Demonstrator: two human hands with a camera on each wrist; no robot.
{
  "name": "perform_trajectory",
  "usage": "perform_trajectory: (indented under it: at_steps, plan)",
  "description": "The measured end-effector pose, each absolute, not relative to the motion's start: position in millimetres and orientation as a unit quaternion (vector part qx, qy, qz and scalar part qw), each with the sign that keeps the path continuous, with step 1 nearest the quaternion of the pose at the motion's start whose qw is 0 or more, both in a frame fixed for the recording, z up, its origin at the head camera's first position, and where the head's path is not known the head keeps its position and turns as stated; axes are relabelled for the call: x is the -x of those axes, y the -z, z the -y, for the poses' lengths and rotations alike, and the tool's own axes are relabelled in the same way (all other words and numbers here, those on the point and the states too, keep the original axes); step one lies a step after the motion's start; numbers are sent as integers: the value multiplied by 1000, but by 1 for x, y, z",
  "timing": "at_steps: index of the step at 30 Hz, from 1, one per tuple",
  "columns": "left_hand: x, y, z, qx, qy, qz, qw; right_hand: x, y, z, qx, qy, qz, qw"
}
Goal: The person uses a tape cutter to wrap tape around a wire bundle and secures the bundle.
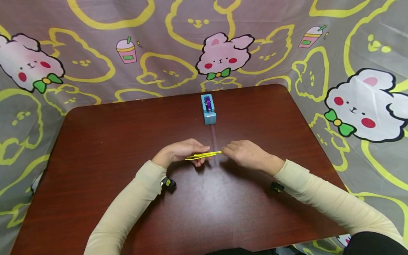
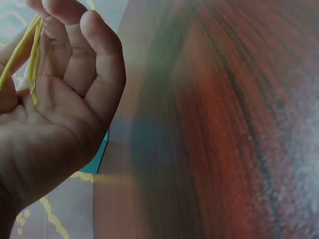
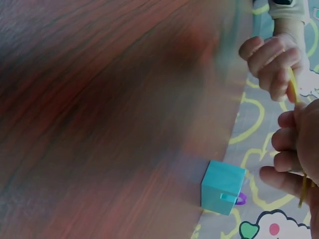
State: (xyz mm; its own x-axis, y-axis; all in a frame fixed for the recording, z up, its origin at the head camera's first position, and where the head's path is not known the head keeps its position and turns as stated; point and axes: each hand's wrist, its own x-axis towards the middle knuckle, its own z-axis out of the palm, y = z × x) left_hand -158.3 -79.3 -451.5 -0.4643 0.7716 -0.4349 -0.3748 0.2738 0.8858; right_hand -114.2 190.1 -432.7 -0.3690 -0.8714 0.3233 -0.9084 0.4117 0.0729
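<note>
A yellow cord (image 1: pixel 204 155), doubled into several thin strands, stretches between the two hands above the table. My left hand (image 1: pixel 185 150) holds its looped part between thumb and fingers; in the left wrist view, strands (image 2: pixel 34 64) cross the palm while the other fingers curl loosely. My right hand (image 1: pixel 247 154) pinches the other end, fingers bent inward. From the right wrist view, the cord (image 3: pixel 292 82) spans the short gap between the hands, and a yellow end (image 3: pixel 302 194) shows below the right fingers. The grasping right fingertips are partly hidden.
A blue tape dispenser (image 1: pixel 209 118) with a purple roll (image 1: pixel 208 103) stands beyond the hands, near the back of the dark wooden table (image 1: pixel 127 141). Patterned cloth (image 1: pixel 172 32) hangs around the back and sides. Small black cameras (image 1: pixel 169 184) sit at both wrists.
</note>
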Motion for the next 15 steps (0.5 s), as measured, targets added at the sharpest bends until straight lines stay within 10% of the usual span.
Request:
perform_trajectory:
  at_steps: [15]
  plan:
    - [157, 448, 75, -199, -562, -669, 445, 118, 441, -193, -565, -55, 790, 230]
